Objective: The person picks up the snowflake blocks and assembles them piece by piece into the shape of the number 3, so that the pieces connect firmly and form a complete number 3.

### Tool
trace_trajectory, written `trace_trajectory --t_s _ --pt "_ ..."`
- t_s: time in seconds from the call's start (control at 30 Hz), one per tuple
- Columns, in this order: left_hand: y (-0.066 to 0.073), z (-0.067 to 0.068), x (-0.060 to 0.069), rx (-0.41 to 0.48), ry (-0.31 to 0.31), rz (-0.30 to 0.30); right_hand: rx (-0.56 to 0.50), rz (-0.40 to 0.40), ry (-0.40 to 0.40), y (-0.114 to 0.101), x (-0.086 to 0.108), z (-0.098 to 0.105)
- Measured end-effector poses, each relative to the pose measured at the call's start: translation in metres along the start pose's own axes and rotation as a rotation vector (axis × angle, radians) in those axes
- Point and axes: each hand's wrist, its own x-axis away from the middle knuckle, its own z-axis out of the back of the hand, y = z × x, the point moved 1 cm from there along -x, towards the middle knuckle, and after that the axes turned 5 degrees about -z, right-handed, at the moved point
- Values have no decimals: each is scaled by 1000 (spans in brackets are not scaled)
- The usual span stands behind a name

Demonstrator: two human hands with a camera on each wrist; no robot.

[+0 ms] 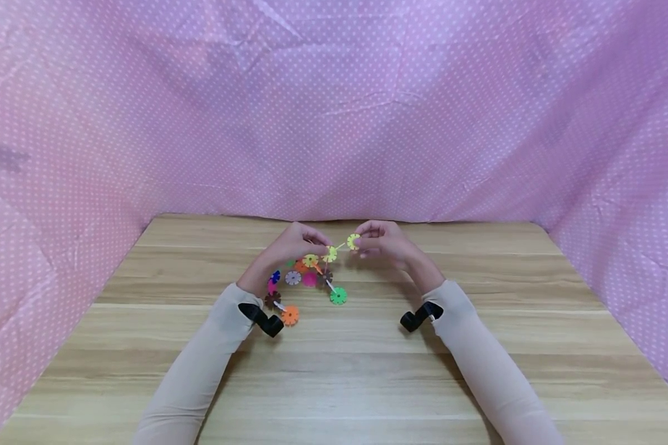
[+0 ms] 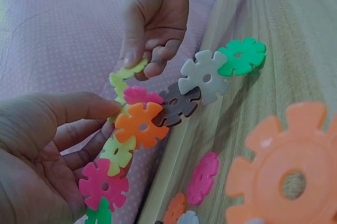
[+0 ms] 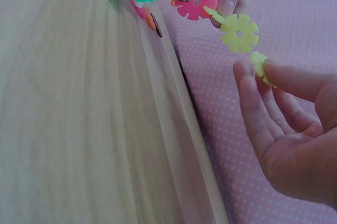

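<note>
My left hand (image 1: pixel 299 242) pinches a yellow notched disc (image 1: pixel 329 253) in a chain of plastic interlocking discs. Between thumb and fingers, my right hand (image 1: pixel 388 243) holds another yellow disc (image 3: pixel 259 67). A third yellow disc (image 3: pixel 239 33) lies between the two hands, its rim close to the right hand's disc; whether they are joined I cannot tell. The held chain also has an orange disc (image 2: pixel 142 125), pink disc (image 2: pixel 104 186), dark brown disc (image 2: pixel 179 105), white disc (image 2: pixel 205 78) and green disc (image 2: pixel 242 56). Part of it is hidden behind the left hand.
More joined discs hang or lie by the left wrist, among them a large-looking orange disc (image 1: pixel 290 316) and a blue disc (image 1: pixel 275 276). Beneath is a wooden table (image 1: pixel 334 383). Pink dotted cloth (image 1: pixel 334 123) rises behind its far edge. Each wrist wears a black camera mount (image 1: pixel 421 316).
</note>
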Motion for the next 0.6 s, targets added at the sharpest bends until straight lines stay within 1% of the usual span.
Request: trace_trajectory --t_s 0.33,0.6 --pt "2 0 0 -5 2 -6 -30 16 34 -3 2 -4" --pt "3 -3 0 -13 -4 -37 -31 23 51 -4 3 -9"
